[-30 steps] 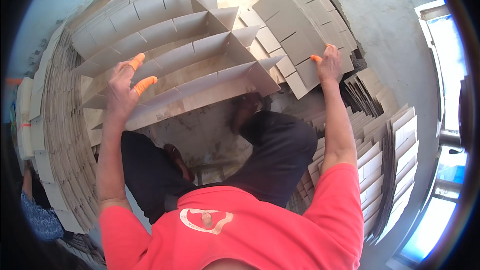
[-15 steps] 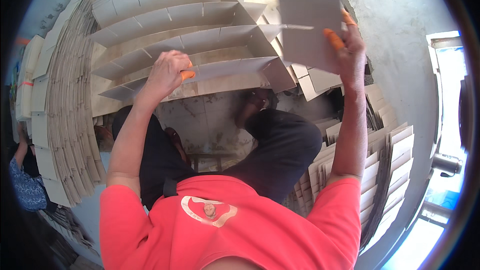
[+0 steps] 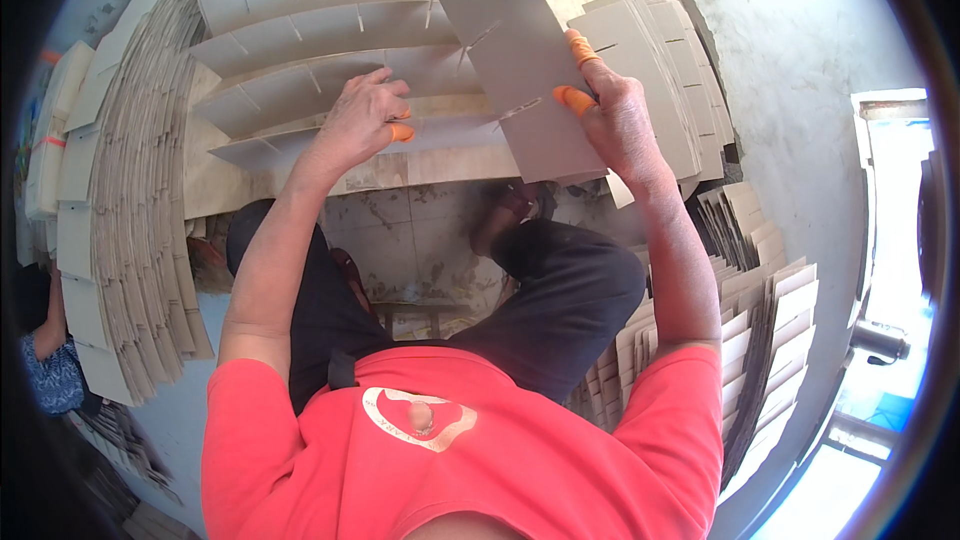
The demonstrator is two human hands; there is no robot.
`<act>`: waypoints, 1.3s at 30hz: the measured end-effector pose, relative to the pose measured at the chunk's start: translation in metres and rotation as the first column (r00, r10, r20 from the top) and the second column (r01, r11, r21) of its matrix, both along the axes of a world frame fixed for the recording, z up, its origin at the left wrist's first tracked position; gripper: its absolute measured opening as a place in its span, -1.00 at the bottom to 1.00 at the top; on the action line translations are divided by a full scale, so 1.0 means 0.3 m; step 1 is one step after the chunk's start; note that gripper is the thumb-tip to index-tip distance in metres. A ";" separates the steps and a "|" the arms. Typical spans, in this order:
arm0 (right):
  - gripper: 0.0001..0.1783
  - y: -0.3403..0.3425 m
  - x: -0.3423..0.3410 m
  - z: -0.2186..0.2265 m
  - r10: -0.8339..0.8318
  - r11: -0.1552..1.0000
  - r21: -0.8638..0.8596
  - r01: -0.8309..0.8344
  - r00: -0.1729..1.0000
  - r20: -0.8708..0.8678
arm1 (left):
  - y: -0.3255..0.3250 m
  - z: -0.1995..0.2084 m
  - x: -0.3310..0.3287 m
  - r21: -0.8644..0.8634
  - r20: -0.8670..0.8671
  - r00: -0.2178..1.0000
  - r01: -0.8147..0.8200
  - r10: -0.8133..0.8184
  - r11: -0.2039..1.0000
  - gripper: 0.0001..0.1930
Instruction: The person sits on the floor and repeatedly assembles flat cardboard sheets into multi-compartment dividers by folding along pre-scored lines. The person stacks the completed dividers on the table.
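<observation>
My right hand (image 3: 612, 105), with orange rubber tips on two fingers, grips a slotted grey cardboard strip (image 3: 505, 40) by its right edge and holds it tilted over a cardboard divider grid (image 3: 300, 70). My left hand (image 3: 362, 118), also with an orange fingertip, rests curled on the near strip of that grid. The grid stands on the floor in front of my knees, made of several long slotted strips set parallel.
A tall curved stack of flat cardboard strips (image 3: 130, 210) lines the left. More stacks lie at the right (image 3: 660, 70) and lower right (image 3: 760, 320). Another person's arm in blue (image 3: 50, 360) shows at the far left. A tiled floor (image 3: 410, 240) lies between my legs.
My right hand picked a strip off the right-hand stack and swung it left over the grid. My left hand shifted right along the grid's near strip.
</observation>
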State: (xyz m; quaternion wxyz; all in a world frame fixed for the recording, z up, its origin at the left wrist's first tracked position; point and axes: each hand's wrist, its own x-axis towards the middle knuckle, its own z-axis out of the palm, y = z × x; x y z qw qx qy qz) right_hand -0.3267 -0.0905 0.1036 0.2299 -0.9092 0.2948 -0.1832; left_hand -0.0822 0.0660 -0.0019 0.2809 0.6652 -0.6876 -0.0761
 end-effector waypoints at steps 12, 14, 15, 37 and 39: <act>-0.42 0.002 0.046 -0.040 0.169 0.977 0.150 -0.152 0.980 -0.108 | -0.021 -0.008 0.000 -0.061 -0.130 0.991 0.010 -0.018 0.998 -0.73; -0.44 -0.014 0.061 -0.098 0.228 0.970 0.105 -0.221 0.972 -0.065 | -0.025 -0.006 -0.004 -0.067 -0.133 0.991 0.005 -0.013 0.998 -0.73; -0.45 -0.020 0.071 -0.128 0.250 0.967 0.073 -0.245 0.967 -0.054 | -0.026 -0.004 -0.005 -0.070 -0.135 0.991 0.002 -0.011 0.998 -0.73; -0.42 -0.015 0.099 -0.114 0.182 0.979 -0.030 -0.201 0.932 -0.313 | -0.062 0.144 0.019 0.202 -0.069 0.997 -0.021 0.035 0.979 -0.63; -0.40 -0.004 0.105 -0.129 0.152 0.987 0.000 -0.158 0.947 -0.282 | -0.051 0.136 -0.017 0.201 -0.047 0.999 0.003 0.007 0.980 -0.66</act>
